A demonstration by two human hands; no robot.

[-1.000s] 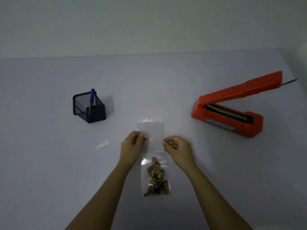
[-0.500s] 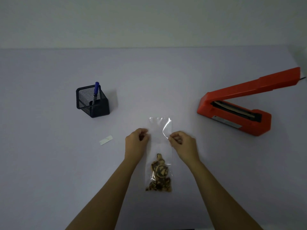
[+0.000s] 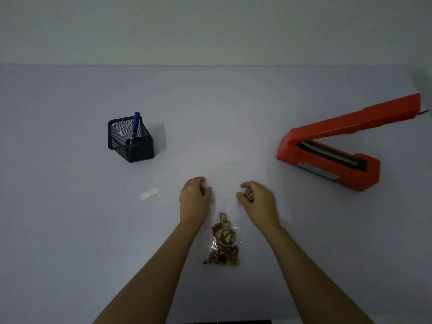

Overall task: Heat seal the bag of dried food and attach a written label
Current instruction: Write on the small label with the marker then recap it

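Two hands flanked the clear bag (image 3: 224, 240), which lay flat on the table (image 3: 70, 230) with its long axis running straight away from the person: the dried food (image 3: 223, 251) bunched in the near end, the empty mouth end reaching out between and past the knuckles, its film so clear there that its outline was barely traceable. Left hand (image 3: 194, 198) was at the bag's left edge, right hand (image 3: 256, 199) at the right edge, both palm down with fingers curled inward toward the film; a small glint showed at the right fingertips (image 3: 244, 197), but whether either hand pinched the plastic or only touched it could not be told. The heat sealer (image 3: 367, 176) stood well apart to the right and a little farther out, its arm raised, so the right hand was the nearer one to it, and the mouth end would probably have to be swung rightward to meet the sealing bar. The label (image 3: 149, 194) lay near the left hand, with the pen (image 3: 135, 123) upright in the mesh holder (image 3: 142, 152) beyond it
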